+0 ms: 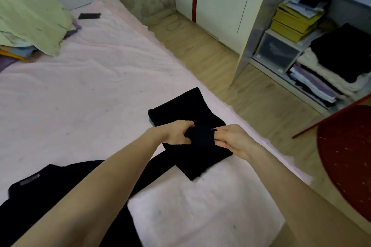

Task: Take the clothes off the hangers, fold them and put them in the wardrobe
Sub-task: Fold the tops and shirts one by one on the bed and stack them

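— What do the left hand [178, 132] and right hand [230, 138] have hold of?
— A black garment [186, 110], matt soft cloth that gives no shine. Both hands pinch a bunched fold of it.
— And beneath the grip?
— A pale pink bedcover [100, 78], fuzzy and faintly rippled, matt too.
— Beyond the grip, to the right?
— A floor [230, 78] that looks like light wood, smooth with a dull sheen. The wardrobe [259, 32] panels look smooth and painted; inside it, a translucent plastic box [277, 54] and yellow card boxes [295, 24].
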Available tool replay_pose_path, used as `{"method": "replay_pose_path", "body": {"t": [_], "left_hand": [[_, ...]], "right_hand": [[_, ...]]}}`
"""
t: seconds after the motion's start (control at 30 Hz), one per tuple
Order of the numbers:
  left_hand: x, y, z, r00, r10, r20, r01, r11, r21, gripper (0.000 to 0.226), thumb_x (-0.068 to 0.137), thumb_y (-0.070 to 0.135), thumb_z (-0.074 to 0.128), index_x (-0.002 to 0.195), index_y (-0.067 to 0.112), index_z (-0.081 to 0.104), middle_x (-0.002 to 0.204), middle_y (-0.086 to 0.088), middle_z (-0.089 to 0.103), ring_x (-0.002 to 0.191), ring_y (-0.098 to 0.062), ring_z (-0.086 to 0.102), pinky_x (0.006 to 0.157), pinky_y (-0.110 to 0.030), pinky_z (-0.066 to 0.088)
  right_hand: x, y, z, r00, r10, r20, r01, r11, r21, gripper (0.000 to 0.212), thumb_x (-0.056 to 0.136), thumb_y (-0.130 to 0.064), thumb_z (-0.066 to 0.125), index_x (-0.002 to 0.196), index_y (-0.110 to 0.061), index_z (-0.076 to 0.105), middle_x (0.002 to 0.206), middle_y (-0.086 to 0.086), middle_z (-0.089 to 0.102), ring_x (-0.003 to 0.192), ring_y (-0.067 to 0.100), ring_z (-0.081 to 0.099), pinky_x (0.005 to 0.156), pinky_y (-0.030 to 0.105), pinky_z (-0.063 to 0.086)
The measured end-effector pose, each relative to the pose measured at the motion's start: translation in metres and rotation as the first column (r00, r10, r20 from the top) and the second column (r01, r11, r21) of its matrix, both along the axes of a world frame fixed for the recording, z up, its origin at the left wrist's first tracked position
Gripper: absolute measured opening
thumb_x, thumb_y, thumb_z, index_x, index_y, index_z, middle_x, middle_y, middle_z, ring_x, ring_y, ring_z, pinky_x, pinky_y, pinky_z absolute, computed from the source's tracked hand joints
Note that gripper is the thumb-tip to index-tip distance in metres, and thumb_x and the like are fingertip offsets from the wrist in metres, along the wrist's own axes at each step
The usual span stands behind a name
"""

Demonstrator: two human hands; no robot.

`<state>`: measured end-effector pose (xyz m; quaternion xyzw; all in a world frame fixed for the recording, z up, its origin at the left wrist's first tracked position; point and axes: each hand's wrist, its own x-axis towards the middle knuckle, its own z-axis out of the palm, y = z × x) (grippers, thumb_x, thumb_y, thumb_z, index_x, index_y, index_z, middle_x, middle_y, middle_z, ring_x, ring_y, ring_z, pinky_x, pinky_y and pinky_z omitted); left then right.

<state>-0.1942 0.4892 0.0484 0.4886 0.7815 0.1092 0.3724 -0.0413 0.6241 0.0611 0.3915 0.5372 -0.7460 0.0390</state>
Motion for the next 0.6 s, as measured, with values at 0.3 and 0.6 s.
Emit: {"method": "replay_pose_path", "body": {"t": [0.3, 0.6], "left_hand": [[-0.026, -0.008, -0.001, 0.818, 0.472, 0.329, -0.514, 0.856, 0.048, 0.010, 0.101, 0.016, 0.042, 0.095, 0.020, 0.048, 0.078, 0.003, 0.050, 0.066, -0.011, 0.049, 0.067, -0.029, 0.045], [-0.009, 0.004, 0.015, 0.664, 0.471, 0.581, -0.509, 0.854, -0.111, 0.037, 0.100, 0.047, 0.039, 0.101, 0.022, 0.067, 0.093, 0.005, 0.070, 0.082, -0.009, 0.066, 0.069, -0.018, 0.047]], "right_hand": [[-0.001, 0.019, -0.013, 0.967, 0.223, 0.125, -0.254, 0.895, 0.368, 0.024, 0.091, -0.016, 0.065, 0.078, -0.002, 0.051, 0.077, 0.004, 0.045, 0.074, 0.014, 0.049, 0.068, 0.023, 0.053], [-0.011, 0.003, 0.003, 0.914, 0.407, -0.011, -0.341, 0.781, 0.523, 0.029, 0.101, -0.017, 0.046, 0.076, -0.015, 0.033, 0.055, -0.013, 0.031, 0.054, 0.004, 0.037, 0.075, 0.037, 0.060]]}}
